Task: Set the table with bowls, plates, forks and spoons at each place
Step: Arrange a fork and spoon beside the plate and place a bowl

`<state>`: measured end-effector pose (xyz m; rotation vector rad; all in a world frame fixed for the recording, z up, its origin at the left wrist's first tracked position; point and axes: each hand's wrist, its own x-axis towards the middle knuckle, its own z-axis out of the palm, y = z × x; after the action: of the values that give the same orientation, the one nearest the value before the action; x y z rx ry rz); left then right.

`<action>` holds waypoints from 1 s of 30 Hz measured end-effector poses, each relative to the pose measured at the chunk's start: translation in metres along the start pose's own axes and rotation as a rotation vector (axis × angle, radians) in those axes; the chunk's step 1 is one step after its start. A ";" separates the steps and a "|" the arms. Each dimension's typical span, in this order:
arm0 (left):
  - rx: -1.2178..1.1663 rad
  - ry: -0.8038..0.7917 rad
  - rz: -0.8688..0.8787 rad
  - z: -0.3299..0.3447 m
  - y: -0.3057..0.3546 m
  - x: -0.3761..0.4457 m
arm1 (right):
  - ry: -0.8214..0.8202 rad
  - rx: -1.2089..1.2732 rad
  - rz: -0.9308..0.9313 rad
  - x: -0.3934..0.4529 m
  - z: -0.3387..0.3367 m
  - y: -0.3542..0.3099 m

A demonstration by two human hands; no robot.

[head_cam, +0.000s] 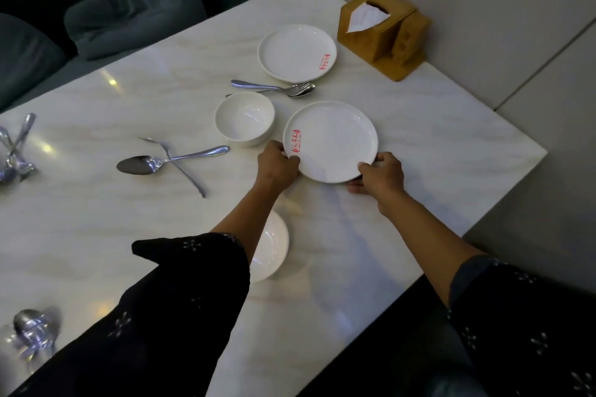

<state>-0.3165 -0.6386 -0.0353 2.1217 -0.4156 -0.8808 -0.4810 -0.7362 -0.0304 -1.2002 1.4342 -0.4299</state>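
Note:
A white plate [332,142] with a red mark is held at its near edge by both hands: my left hand [278,162] grips its left rim, my right hand [380,173] its right rim. A white bowl [245,118] stands just left of this plate. A second marked plate [297,52] lies farther back, with a fork and spoon [274,89] in front of it. A spoon and fork [172,160] lie crossed at the left. Another white bowl [269,246] is partly hidden under my left forearm.
A wooden tissue box [383,32] stands at the far right by the wall. Bunches of cutlery lie at the left edge [16,155] and near left corner [34,332] of the marble table [435,138]. Dark cushioned seats [129,10] line the far side.

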 end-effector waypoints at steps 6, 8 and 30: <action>0.148 -0.104 -0.003 0.007 0.004 -0.027 | 0.026 -0.004 0.007 -0.022 -0.028 0.019; 0.172 -0.140 0.001 0.012 0.003 -0.036 | 0.033 0.006 0.016 -0.030 -0.038 0.027; 0.451 0.168 0.178 -0.091 -0.055 -0.111 | -0.319 -0.466 -0.409 -0.115 0.019 0.044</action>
<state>-0.3310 -0.4937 0.0136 2.4948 -0.7589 -0.5345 -0.5036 -0.6153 -0.0119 -1.8616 1.0357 -0.1650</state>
